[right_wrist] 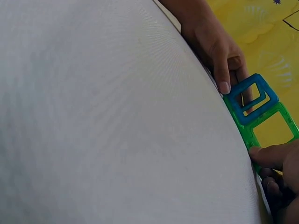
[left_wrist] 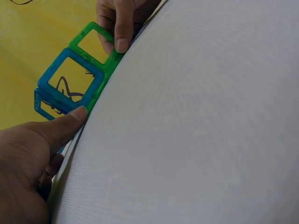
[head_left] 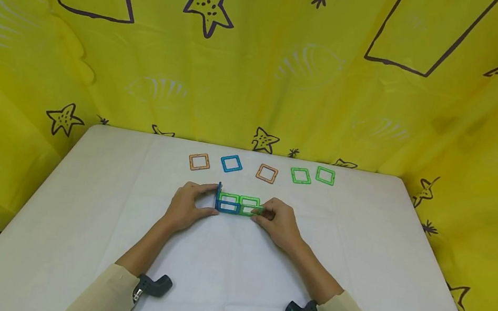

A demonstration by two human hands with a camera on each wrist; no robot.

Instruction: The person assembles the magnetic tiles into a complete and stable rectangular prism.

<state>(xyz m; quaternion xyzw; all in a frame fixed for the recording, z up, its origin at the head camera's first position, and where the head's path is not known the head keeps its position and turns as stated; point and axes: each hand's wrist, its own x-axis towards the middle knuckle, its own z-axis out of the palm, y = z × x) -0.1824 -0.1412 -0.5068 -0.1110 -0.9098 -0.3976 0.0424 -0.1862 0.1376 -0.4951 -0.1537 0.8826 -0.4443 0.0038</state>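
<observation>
Square magnetic tiles, open frames in blue and green, are joined into a small box-like structure on the white table. My left hand (head_left: 186,206) grips the left end, its index finger at the top of an upright blue tile (head_left: 218,196) and its thumb low at the near corner. In the left wrist view, another blue tile (left_wrist: 53,66) stands at the front, beside a green tile (left_wrist: 80,35). My right hand (head_left: 281,225) pinches the green right end between thumb and fingers. Two green tiles (head_left: 250,198) form the back side. The right fingers partly hide that end.
Behind the structure several loose tiles lie in a row: an orange tile (head_left: 200,169), a blue tile (head_left: 231,170), a second orange tile (head_left: 265,180) and two green tiles (head_left: 300,182). A yellow patterned curtain (head_left: 240,80) surrounds the table (head_left: 233,270). Black devices sit on both wrists.
</observation>
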